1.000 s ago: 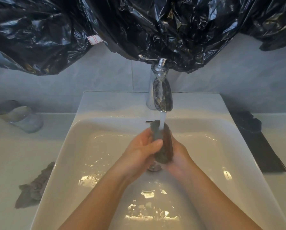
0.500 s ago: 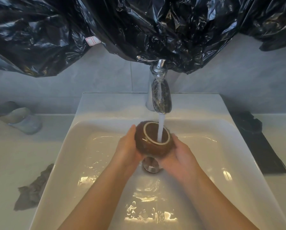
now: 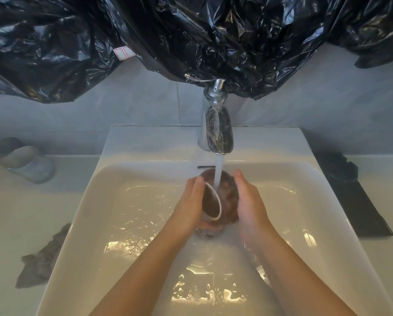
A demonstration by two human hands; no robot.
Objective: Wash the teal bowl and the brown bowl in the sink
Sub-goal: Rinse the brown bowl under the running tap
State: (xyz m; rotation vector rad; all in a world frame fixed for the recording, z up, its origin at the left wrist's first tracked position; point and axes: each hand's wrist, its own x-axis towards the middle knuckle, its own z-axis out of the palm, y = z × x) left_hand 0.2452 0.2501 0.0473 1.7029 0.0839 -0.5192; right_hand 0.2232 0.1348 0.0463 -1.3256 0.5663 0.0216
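The brown bowl (image 3: 227,199), rough and dark with a pale rim, is tipped on its side under the running tap (image 3: 218,131), its mouth facing left. My left hand (image 3: 191,208) grips its rim side, fingers curled under the bottom. Against the bowl's rounded outside on the right lies my right hand (image 3: 250,206), its fingers straight and pointing up. Water falls onto the bowl's top. Both hands are over the middle of the white sink (image 3: 104,213). The teal bowl (image 3: 24,163) lies on its side on the counter at the far left.
A crumpled grey cloth (image 3: 42,258) lies on the counter left of the sink. A black folded item (image 3: 355,197) lies on the counter to the right. Black plastic sheeting (image 3: 191,37) hangs over the wall above the tap. Water pools in the basin.
The bowl stood edge-on under the stream, then faced up with water pouring in; now it is tipped with its mouth to the left and water runs over its outside.
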